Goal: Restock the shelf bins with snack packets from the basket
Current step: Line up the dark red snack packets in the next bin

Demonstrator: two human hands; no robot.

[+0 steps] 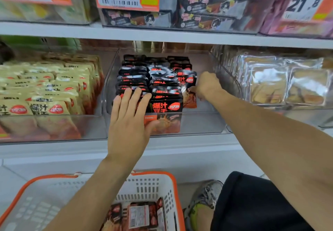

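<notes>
The left hand (pixel 128 121) lies flat, fingers straight, its grip released, pressing against the front of the left row of black snack packets (pixel 163 94) in the clear plastic bin (pixel 201 122) on the middle shelf. The right hand (pixel 207 85) pinches one black-and-orange packet (pixel 187 86) and sets it upright at the right end of the rows.

To do this well, I would keep the flat hand bracing the rows so they stay standing, and slide the new packet down edge first until it sits level with its neighbours, label forward.

The packets are glossy, crinkled foil pouches, flat and rectangular. The bin is smooth and transparent with rounded corners. More packets (pixel 138 216) wait in the white perforated basket (pixel 149 187) with an orange rim below.
</notes>
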